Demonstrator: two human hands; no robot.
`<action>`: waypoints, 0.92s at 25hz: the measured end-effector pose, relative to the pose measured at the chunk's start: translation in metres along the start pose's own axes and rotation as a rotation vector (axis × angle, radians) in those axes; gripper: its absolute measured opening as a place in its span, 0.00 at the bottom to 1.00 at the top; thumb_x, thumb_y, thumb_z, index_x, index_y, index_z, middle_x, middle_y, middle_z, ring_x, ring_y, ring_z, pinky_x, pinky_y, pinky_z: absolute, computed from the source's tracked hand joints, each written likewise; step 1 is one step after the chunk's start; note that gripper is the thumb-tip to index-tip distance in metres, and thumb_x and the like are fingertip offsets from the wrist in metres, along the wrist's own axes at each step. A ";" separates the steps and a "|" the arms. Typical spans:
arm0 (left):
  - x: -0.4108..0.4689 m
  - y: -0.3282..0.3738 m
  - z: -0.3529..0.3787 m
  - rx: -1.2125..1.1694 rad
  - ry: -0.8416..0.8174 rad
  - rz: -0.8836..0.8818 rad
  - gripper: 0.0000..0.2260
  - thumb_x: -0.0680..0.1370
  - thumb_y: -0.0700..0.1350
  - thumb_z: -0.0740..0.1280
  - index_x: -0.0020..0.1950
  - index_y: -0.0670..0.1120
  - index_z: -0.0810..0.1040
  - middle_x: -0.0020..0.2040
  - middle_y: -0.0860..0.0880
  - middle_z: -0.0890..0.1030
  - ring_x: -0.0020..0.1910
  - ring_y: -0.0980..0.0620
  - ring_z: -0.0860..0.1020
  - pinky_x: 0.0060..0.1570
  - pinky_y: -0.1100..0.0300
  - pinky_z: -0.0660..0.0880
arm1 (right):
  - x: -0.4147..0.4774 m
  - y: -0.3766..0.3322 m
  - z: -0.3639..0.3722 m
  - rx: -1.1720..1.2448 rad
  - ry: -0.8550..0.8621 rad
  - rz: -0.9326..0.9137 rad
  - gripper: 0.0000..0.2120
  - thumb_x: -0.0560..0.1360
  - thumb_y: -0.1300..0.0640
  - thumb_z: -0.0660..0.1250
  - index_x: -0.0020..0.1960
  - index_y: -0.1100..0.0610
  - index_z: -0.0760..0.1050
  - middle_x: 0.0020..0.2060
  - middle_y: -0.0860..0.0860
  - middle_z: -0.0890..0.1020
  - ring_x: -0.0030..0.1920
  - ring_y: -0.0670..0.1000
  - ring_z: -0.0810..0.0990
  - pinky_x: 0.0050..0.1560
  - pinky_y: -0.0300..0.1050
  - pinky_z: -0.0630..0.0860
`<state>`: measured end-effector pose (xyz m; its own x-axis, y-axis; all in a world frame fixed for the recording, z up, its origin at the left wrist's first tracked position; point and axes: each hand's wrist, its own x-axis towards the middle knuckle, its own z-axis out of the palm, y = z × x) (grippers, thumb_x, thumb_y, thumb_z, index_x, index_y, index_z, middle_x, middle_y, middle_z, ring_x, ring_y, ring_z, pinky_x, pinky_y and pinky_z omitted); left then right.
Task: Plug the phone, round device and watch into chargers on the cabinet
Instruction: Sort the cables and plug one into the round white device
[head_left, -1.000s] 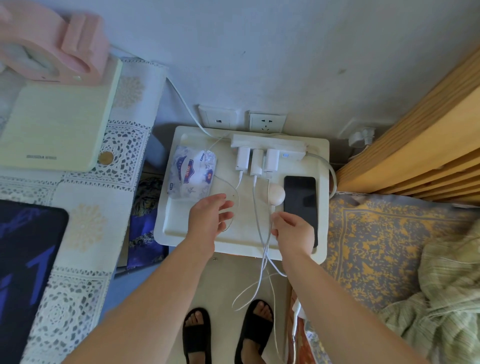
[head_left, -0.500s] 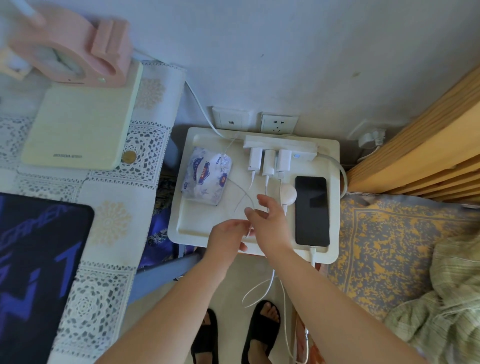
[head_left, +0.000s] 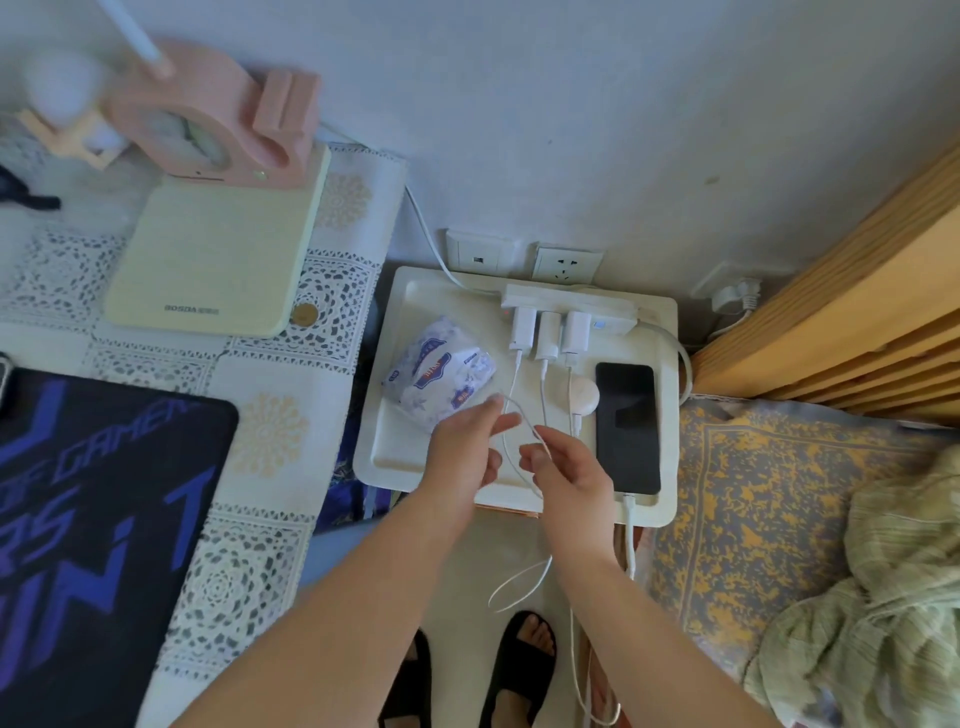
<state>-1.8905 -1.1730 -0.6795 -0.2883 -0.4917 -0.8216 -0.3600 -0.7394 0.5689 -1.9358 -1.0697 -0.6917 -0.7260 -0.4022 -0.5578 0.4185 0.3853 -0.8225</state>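
A black phone (head_left: 627, 426) lies face up at the right of the white cabinet top (head_left: 395, 447), with a white cable in its near end. Just left of it rests the white round device (head_left: 584, 397), also on a cable. Three white chargers (head_left: 549, 332) hang from a power strip (head_left: 569, 306) at the back. My left hand (head_left: 465, 452) and my right hand (head_left: 563, 470) hover over the front middle of the cabinet, each pinching a loop of thin white cable (head_left: 514, 415) from the left charger. No watch is visible.
A pack of tissues (head_left: 441, 376) lies at the cabinet's left. A lace-covered desk (head_left: 270, 431) with a cream box (head_left: 218, 249), a pink stand and a dark mat (head_left: 98, 519) is on the left. A bed with a wooden frame (head_left: 852, 291) is on the right. Cables dangle toward my sandalled feet.
Both hands drew together over the cabinet's front and took up the thin white cable; they now hold a loop of it slightly apart. The view shifted rightward.
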 end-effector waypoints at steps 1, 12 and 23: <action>0.000 0.006 0.002 -0.092 -0.041 -0.040 0.08 0.77 0.49 0.66 0.49 0.45 0.78 0.50 0.50 0.86 0.19 0.58 0.62 0.22 0.67 0.61 | -0.008 0.002 -0.002 -0.006 0.007 -0.014 0.11 0.76 0.62 0.64 0.52 0.47 0.77 0.43 0.46 0.85 0.45 0.41 0.83 0.49 0.34 0.74; -0.045 -0.008 -0.018 0.249 -0.188 0.110 0.05 0.72 0.43 0.69 0.43 0.47 0.84 0.32 0.55 0.80 0.24 0.58 0.69 0.25 0.68 0.65 | -0.017 -0.025 -0.005 0.227 -0.191 0.008 0.14 0.79 0.49 0.58 0.54 0.54 0.80 0.47 0.51 0.86 0.51 0.49 0.83 0.58 0.46 0.76; -0.073 -0.029 -0.048 0.014 -0.254 0.031 0.05 0.75 0.39 0.69 0.43 0.44 0.86 0.36 0.50 0.82 0.35 0.52 0.82 0.45 0.63 0.81 | -0.025 -0.072 0.014 0.298 -0.089 -0.126 0.09 0.78 0.61 0.63 0.53 0.51 0.79 0.38 0.49 0.84 0.38 0.46 0.79 0.47 0.42 0.78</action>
<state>-1.8160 -1.1378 -0.6381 -0.5129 -0.3815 -0.7690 -0.3591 -0.7183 0.5959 -1.9399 -1.0986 -0.6197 -0.7374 -0.5070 -0.4463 0.4790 0.0734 -0.8748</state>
